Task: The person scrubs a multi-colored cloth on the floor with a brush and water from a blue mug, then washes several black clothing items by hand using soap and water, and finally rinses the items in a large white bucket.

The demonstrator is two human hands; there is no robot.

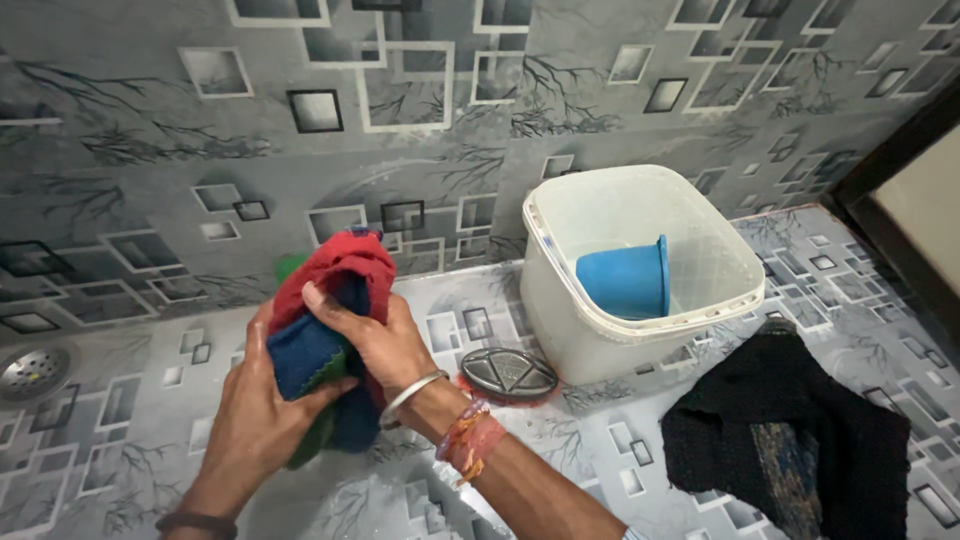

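Note:
Both my hands grip a bunched cloth of red, blue and green fabric [335, 290], held above the tiled floor at the left centre. My left hand [255, 400] wraps it from below and from the left. My right hand [375, 335] presses on it from the right, thumb up against the red part. A metal bangle and a red-orange thread band circle my right wrist.
A white square plastic bucket [560, 310] stands by the wall with a blue mug [625, 280] lying inside. An oval metal drain cover [510, 372] lies on the floor before it. A black knitted cloth [790, 440] lies at the right. A round floor drain [30, 370] sits far left.

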